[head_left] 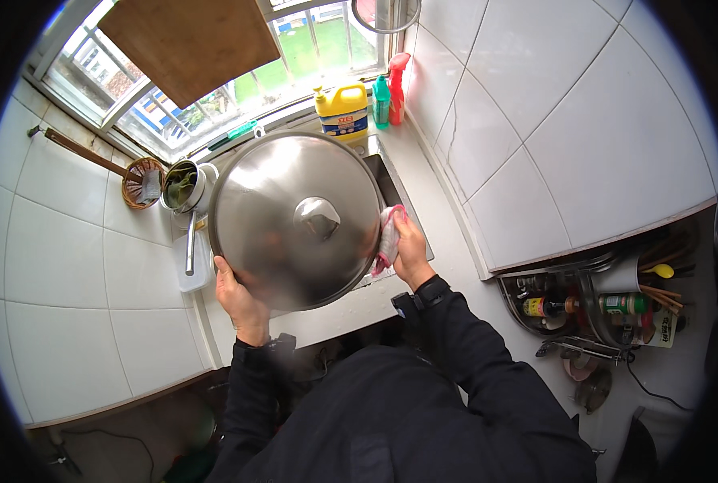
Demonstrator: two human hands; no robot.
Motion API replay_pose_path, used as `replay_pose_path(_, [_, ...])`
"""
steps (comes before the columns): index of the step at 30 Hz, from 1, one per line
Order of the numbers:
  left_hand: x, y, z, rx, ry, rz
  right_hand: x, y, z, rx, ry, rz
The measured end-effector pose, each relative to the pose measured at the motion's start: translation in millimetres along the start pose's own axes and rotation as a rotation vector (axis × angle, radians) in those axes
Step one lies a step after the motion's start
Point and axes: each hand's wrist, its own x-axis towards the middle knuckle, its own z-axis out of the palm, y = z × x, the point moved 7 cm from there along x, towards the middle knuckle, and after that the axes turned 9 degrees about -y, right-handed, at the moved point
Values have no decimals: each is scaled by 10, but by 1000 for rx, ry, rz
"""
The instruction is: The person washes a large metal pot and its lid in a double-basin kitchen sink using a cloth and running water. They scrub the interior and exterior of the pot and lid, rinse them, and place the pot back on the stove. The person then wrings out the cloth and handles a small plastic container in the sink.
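Note:
A large round metal pot lid [250,209] with a shiny knob in its middle is held up over the sink area, its outer face toward me. My left hand [243,304] is closed on the lid's lower left rim, thumb on the outer face. On the right side, my right hand [412,251] pinches a pale cloth [388,240] with pink edging, which lies against the lid's right rim. The fingers behind the lid and cloth are partly hidden. Most of the sink [389,187] is covered by the lid.
A yellow pump jug [343,113], a green bottle [381,102] and a red spray bottle [397,88] stand by the window. Left are a wicker basket [133,191], a handled pot [200,193] and a white tub [192,274]. A wooden board [190,48] hangs above; a bottle rack [588,302] is right.

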Motion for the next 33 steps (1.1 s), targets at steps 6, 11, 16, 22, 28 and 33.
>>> replay_pose_path(6, [33, -398, 57, -121, -134, -145, -400, -678, 428, -19, -337, 130])
replay_pose_path(11, [29, -500, 294, 76, -236, -323, -760, -1623, 1217, -545, -512, -190])
replay_pose_path(16, [-121, 126, 586, -121, -479, -138, -1316, -1447, 2009, -1647, -1080, -627])
replay_pose_path(22, [-293, 130, 554, -151, -473, -506, -1392, -1209, 1955, -1900, -1029, -829])
replay_pose_path(28, [-421, -58, 433, 160, -458, -587, -1432, -1173, 1747, -2005, -1091, -788])
replay_pose_path(33, [-551, -322, 653, 122, -529, -541, -1240, -1364, 1404, -1594, -1086, -46])
